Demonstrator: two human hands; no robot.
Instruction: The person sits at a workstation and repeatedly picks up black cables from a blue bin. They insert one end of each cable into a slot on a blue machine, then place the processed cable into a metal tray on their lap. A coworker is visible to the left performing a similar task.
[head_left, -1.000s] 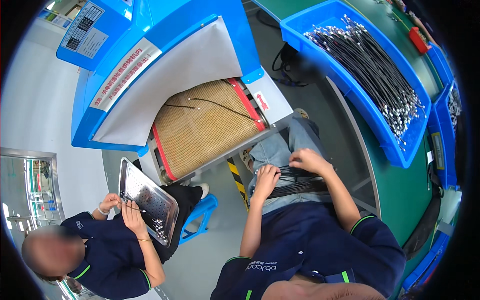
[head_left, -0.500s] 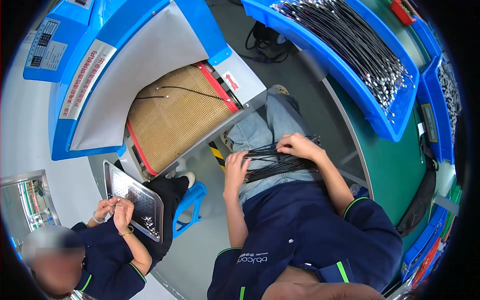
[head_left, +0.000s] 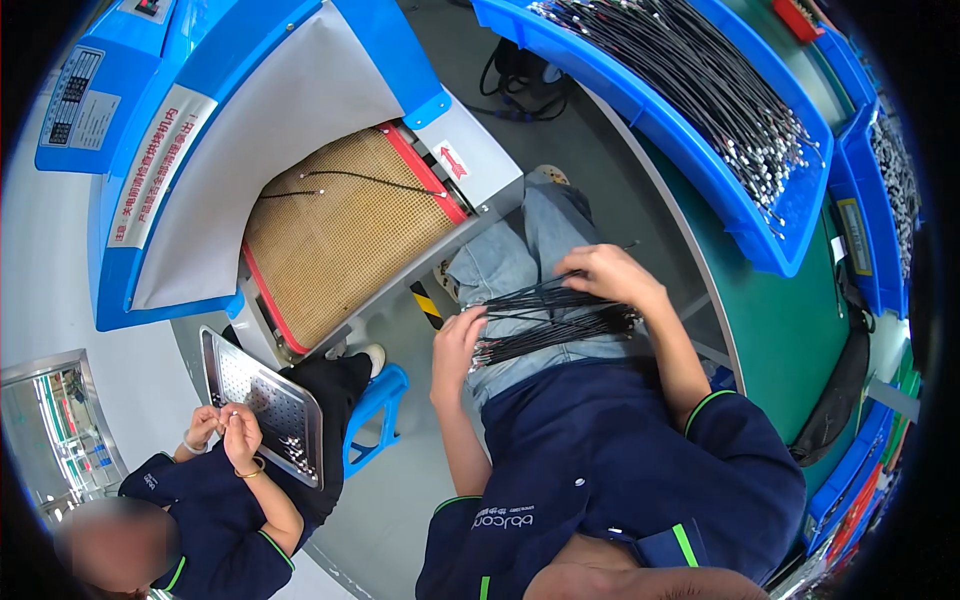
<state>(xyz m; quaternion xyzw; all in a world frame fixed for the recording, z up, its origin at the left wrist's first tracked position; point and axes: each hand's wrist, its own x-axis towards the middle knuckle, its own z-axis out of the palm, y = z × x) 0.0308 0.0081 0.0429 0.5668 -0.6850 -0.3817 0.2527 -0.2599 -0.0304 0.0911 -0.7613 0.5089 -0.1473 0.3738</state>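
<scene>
Both hands have moved slightly apart since the earlier frame: the right grip (head_left: 612, 275) has shifted a little farther from the person's torso, and the left grip (head_left: 458, 350) has slid outward and slightly nearer the torso. Between and below the two grips, black cables (head_left: 560, 333) lie across the lap (head_left: 497, 265) in two loose bands, their small metal ends gathered beside the left grip. Its fingers are loosely curved against those ends; whether they hold any cannot be told. The right grip has its fingers bent close together over the upper band, but whether a strand is pinched, or how many, is too small to tell.

Forward and right of the right grip, a blue tub (head_left: 790, 262) of similar cables sits on the green surface (head_left: 770, 340). Forward and left of the left grip is a mesh conveyor belt (head_left: 330, 250); farther left, a co-worker (head_left: 205, 535) has a perforated metal tray (head_left: 262, 400).

Each cable is probably light and springy, smooth enough to slide and cross its neighbours. The end fittings look the more delicate part, so a light hold just inside them seems best
</scene>
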